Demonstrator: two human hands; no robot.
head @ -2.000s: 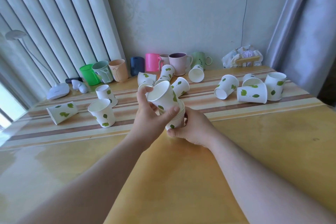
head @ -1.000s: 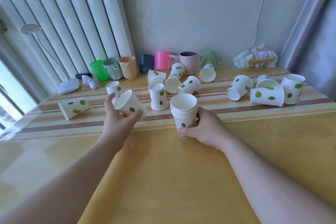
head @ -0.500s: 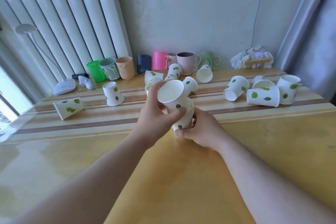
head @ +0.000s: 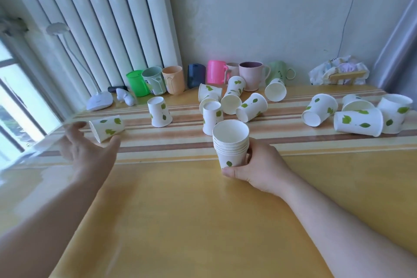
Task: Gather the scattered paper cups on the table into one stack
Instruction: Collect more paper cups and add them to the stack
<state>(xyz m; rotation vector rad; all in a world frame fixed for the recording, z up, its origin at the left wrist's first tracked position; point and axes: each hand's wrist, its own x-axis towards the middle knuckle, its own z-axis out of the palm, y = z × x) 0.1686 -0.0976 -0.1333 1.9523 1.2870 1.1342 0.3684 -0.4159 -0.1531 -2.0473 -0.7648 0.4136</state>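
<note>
Yellow table (head: 203,221) with a striped band across its far half fills the view, and a row of coloured mugs (head: 214,72) stands along the wall behind it. We note the right hand (head: 259,167) closed around the stack (head: 231,142) of nested paper cups, thumb across the base and fingers behind; the stack stands upright, mouth up, at the near edge of the stripes. We note the left hand (head: 88,149) spread open and empty, thumb and fingers apart, just beside a tipped cup (head: 107,126) lying on its side at the left; we cannot tell whether it touches the cup. An upturned cup (head: 159,115) stands bottom up further along the stripes. Another inverted cup (head: 211,117) stands just behind the stack, with a cluster of fallen cups (head: 237,99) beyond it. Four more cups (head: 358,113) lie or stand at the right end, well apart from the stack.
</note>
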